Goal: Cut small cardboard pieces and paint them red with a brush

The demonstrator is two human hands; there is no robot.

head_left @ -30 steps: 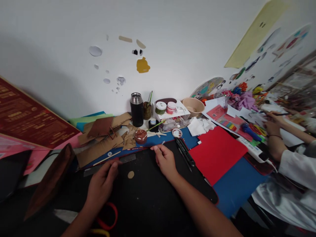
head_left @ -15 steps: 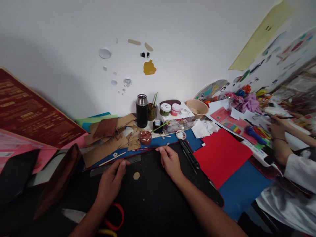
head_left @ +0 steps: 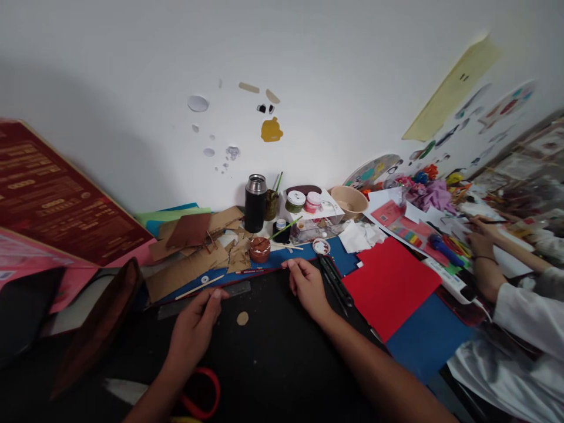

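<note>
My left hand (head_left: 197, 322) is closed, thumb against the curled index finger, just above a clear ruler (head_left: 240, 289) on the black mat (head_left: 264, 364). Across from it, my right hand (head_left: 307, 288) is also closed, its thumb and fingertips together near the mat's far edge. Whatever either hand may pinch is too small or hidden to make out. Between the hands lies a small tan cardboard piece (head_left: 242, 318), touched by neither. Under my left forearm are scissors with a red handle (head_left: 215, 390). Right of my right hand rests a black cutter (head_left: 337, 282).
Behind the mat stand a black flask (head_left: 255, 205), a brown paint jar (head_left: 259, 249) and cardboard scraps (head_left: 187, 273). Red paper (head_left: 394, 285) lies to the right. A brown boat-shaped piece (head_left: 99, 332) is at the left. Another person's hands (head_left: 482, 238) work at far right.
The whole view has shifted slightly. Both hands keep nearly the same pinched pose and place above the mat; the tan piece lies where it was.
</note>
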